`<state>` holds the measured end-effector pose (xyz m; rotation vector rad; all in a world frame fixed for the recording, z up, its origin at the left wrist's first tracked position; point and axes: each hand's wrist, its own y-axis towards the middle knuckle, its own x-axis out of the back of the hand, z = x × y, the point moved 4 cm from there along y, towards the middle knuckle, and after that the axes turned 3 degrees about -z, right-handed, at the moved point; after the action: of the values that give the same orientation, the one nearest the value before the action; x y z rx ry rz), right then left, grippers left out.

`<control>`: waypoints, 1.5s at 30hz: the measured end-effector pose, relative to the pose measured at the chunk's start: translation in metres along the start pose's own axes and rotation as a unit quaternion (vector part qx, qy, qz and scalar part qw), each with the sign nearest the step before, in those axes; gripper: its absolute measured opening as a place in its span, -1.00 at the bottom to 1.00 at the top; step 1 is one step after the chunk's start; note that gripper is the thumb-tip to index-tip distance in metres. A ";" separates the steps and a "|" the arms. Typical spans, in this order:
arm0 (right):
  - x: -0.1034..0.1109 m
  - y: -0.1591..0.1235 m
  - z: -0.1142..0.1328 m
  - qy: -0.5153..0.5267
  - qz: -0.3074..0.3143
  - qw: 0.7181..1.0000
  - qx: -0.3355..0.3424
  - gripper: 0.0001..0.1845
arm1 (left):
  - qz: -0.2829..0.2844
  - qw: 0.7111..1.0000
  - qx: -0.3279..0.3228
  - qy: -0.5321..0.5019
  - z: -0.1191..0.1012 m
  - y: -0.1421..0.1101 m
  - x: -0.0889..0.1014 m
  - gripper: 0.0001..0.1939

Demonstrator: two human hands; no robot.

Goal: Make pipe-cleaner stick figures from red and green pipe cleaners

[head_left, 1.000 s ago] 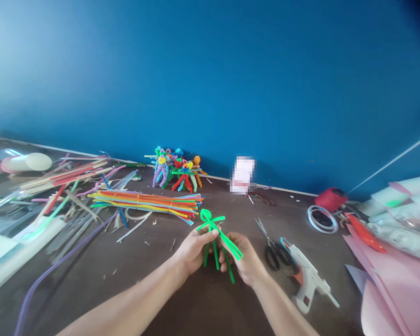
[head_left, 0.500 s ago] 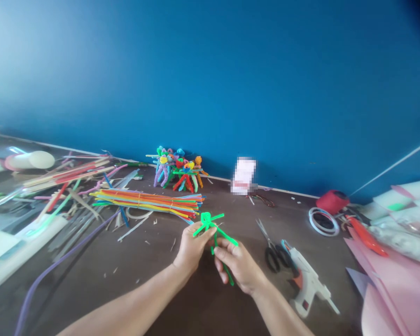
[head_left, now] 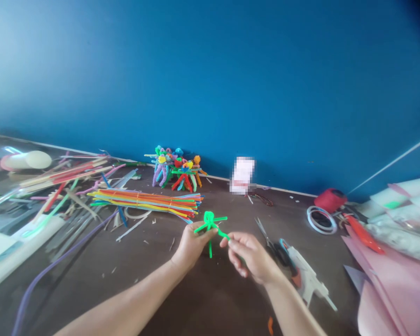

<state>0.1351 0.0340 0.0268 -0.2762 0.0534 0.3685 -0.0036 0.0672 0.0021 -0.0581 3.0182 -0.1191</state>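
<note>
A small figure bent from green pipe cleaners point(head_left: 209, 217) is held up in front of me, with a looped head and several thin limbs. My left hand point(head_left: 192, 240) pinches its middle between thumb and fingers. One limb stretches to the lower right, and my right hand point(head_left: 248, 254) is closed on its end. Another limb hangs straight down between the hands. Beyond them lies a banded bundle of coloured pipe cleaners point(head_left: 147, 201). Finished-looking pipe-cleaner figures point(head_left: 178, 169) in several colours stand against the wall.
Black-handled scissors point(head_left: 266, 233) and a white glue gun point(head_left: 310, 275) lie right of my right hand. Farther right are a tape ring point(head_left: 321, 220), a red roll point(head_left: 331, 200) and pink sheets point(head_left: 381, 284). Loose strips and a purple pipe cleaner point(head_left: 56, 256) clutter the left.
My right hand has moved right and slightly up, from the hanging limbs to the end of the lower-right limb. My left hand keeps its pinch. An orange scrap now shows at the bottom.
</note>
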 end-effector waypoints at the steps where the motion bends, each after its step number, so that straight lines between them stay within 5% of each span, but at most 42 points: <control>1: 0.006 -0.001 0.003 -0.003 -0.008 1.000 0.002 -0.69 | 0.022 1.000 0.003 0.004 0.000 0.000 -0.001 -0.81; 8: 0.027 0.007 -0.002 0.018 -0.069 0.997 0.007 -0.70 | 0.161 0.971 0.117 -0.134 0.002 -0.007 -0.011 -0.82; 14: 0.015 0.014 -0.008 -0.058 -0.104 0.993 0.001 -0.67 | 0.189 0.940 0.171 -0.225 0.006 -0.011 -0.014 -0.88; 29: -0.012 0.010 -0.012 -0.101 -0.011 0.994 0.046 -0.68 | 0.081 0.945 0.189 -0.254 0.005 -0.009 -0.014 -0.70; 39: -0.014 0.009 -0.003 -0.215 0.013 0.971 0.101 -0.75 | -0.039 0.975 0.076 -0.206 0.004 0.002 -0.001 -0.78; 45: -0.018 -0.004 0.012 -0.389 -0.078 0.897 0.197 -0.75 | -0.095 0.985 0.054 -0.130 0.006 0.003 0.005 -0.78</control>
<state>0.1195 0.0272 0.0415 0.2824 -0.6763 0.2785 -0.0078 0.0699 -0.0048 -0.3267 2.7340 -0.2692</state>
